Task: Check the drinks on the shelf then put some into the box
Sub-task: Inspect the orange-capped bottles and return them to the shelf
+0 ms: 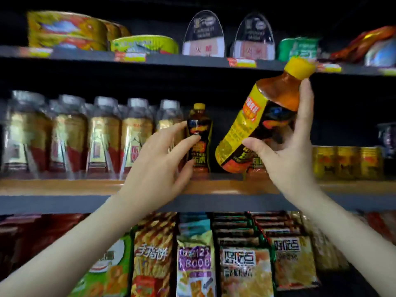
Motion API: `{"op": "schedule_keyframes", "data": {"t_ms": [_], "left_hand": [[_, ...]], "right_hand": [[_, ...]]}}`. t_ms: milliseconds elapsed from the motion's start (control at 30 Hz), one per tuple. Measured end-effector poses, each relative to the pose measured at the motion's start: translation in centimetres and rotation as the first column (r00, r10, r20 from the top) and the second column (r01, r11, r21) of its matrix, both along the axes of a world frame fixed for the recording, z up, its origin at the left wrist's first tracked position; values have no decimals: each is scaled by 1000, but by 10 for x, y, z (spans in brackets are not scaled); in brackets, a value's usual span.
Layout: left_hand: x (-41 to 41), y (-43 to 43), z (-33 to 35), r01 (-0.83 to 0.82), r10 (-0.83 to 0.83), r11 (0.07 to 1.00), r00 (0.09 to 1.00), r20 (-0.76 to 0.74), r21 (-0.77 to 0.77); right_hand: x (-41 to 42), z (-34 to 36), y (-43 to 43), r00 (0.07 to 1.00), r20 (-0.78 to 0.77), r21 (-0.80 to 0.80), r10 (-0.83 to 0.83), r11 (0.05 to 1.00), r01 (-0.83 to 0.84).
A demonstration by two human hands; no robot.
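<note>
From my remote seat I see the right hand [287, 151] wrapped around a yellow-capped plastic bottle of amber drink with a yellow-and-black label [263, 116]. The bottle is tilted and lifted clear of the wood-topped middle shelf with a grey front edge [64, 186]. My left hand [158, 159] has its fingers spread and loose, thumb and forefinger tips touching a second, matching yellow-capped bottle [200, 133], which stands upright on that shelf just beside a row of clear-capped bottles with gold-and-red labels [102, 136].
</note>
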State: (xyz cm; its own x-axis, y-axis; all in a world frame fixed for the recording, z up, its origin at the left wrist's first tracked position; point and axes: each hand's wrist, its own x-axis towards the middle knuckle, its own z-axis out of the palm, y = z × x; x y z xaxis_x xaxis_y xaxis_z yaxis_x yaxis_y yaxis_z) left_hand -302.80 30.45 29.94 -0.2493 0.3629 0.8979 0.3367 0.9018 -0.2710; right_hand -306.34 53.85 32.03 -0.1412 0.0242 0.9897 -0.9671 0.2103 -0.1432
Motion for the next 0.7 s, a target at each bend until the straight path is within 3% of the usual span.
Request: {"op": "schedule_keyframes", "data": {"t_ms": [133, 267, 533, 700], "left_hand": [[-32, -15, 14, -65, 60, 994, 996, -59, -85], [-48, -23, 22, -66, 63, 997, 996, -67, -45], [-57, -36, 25, -95, 95, 995, 995, 0, -25], [-57, -52, 32, -174, 176, 972, 984, -2, -159]], "right_hand": [[-16, -1, -19, 983, 177, 69, -43, 997, 31], [-30, 2, -34, 926, 296, 219, -236, 960, 175], [-48, 25, -39, 808, 364, 560, -462, 803, 207], [-41, 30, -33, 766, 63, 770, -640, 519, 370]]}}
